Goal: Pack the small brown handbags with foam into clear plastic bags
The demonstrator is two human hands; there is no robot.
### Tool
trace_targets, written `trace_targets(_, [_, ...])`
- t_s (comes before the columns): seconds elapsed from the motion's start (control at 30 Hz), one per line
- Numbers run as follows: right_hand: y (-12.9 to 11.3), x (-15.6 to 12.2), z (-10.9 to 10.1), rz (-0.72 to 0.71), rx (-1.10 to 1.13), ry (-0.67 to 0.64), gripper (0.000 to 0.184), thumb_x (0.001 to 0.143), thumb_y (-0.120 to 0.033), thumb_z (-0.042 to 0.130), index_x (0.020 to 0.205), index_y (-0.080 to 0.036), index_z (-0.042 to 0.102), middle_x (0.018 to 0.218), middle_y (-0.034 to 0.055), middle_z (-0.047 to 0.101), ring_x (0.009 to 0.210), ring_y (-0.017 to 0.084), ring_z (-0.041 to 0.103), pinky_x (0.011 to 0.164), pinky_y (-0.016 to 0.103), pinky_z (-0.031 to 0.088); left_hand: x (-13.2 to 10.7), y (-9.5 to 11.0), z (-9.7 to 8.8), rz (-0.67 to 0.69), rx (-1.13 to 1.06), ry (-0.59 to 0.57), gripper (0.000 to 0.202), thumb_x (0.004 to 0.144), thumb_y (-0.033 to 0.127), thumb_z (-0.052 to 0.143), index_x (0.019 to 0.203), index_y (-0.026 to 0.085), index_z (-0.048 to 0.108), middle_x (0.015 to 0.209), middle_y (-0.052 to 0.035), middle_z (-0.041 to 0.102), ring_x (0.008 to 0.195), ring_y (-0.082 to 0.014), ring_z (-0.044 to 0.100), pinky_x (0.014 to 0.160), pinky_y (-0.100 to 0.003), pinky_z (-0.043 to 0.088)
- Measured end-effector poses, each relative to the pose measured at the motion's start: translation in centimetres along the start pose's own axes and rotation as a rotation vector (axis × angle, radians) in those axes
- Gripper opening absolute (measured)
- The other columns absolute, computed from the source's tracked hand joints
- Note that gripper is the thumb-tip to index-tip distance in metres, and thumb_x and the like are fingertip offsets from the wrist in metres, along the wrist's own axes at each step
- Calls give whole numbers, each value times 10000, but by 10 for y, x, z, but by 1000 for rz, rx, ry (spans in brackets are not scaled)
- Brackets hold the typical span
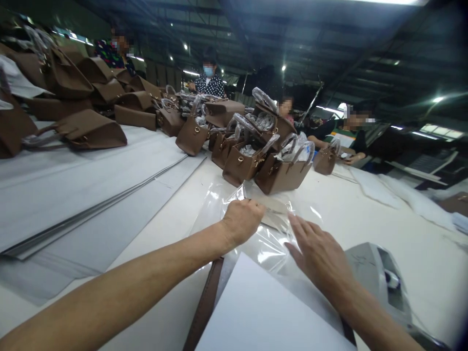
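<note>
Left hand (242, 222): curled, plastic (268, 246) pinched, seemingly for tautness; right hand (321, 253): spread, nothing visibly clasped, plastic probably steadied. Beyond: bags (236, 168). Nearer: paper (263, 312).

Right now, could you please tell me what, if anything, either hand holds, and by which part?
The left hand seems closed on the plastic, toward its far end; the right hand is open and grips nothing.

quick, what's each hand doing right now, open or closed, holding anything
Left hand: closed, apparently gripping clear plastic.
Right hand: open, fingers extended, at the plastic.
</note>
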State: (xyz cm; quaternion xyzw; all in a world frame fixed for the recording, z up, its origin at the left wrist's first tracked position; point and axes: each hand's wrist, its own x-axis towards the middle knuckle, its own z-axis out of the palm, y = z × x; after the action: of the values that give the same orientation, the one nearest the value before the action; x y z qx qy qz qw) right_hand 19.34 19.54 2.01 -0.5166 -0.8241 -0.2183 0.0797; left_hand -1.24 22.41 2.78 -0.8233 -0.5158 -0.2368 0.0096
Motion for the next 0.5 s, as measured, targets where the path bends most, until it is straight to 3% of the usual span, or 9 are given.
trace_targets(0.07, [11, -21, 12, 104, -123, -144, 204, 817, -156, 439, 980, -168, 560, 866, 76, 629, 788, 244, 586, 599, 344, 449, -8, -15, 2, -61, -51, 24, 197, 787, 70, 416, 802, 133, 603, 841, -110, 616, 852, -244, 573, 756, -383, 428])
trace_targets(0.13, [28, -46, 25, 183, -136, -241, 198, 844, -141, 375, 869, -198, 563, 773, 33, 609, 709, 203, 584, 513, 289, 407, -19, -38, 5, -171, -113, 67, 188, 779, 70, 421, 775, 132, 598, 878, -127, 607, 924, -271, 547, 789, -410, 412])
trace_targets(0.2, [43, -72, 37, 247, -95, -246, 212, 866, -195, 356, 937, -222, 555, 855, 25, 610, 747, 195, 588, 497, 268, 390, -32, -63, 10, -313, -199, 120, 165, 786, 107, 431, 748, 135, 590, 878, -132, 600, 946, -290, 538, 753, -402, 425])
trace_targets(0.3, [52, -108, 54, 427, 17, -241, 271, 874, -312, 343, 1051, -240, 535, 1012, 36, 605, 780, 224, 593, 560, 314, 424, -52, -87, 24, -500, -410, 180, 128, 800, 193, 456, 783, 166, 580, 778, -76, 610, 819, -240, 595, 600, -287, 447])
trace_targets(0.4, [47, -133, 72, 780, 409, -273, 338, 808, -447, 430, 1001, -209, 574, 948, 53, 645, 783, 251, 608, 659, 364, 456, -66, -88, 44, -612, -688, 231, 138, 821, 248, 425, 856, 173, 535, 747, -44, 626, 635, -164, 621, 387, -179, 345])
trace_targets(0.5, [37, -144, 89, 1146, 1067, -117, 437, 651, -481, 613, 980, -196, 574, 815, 44, 670, 716, 223, 627, 578, 305, 483, -72, -78, 61, -666, -907, 315, 142, 815, 255, 428, 909, 160, 477, 812, -64, 633, 639, -142, 632, 359, -153, 332])
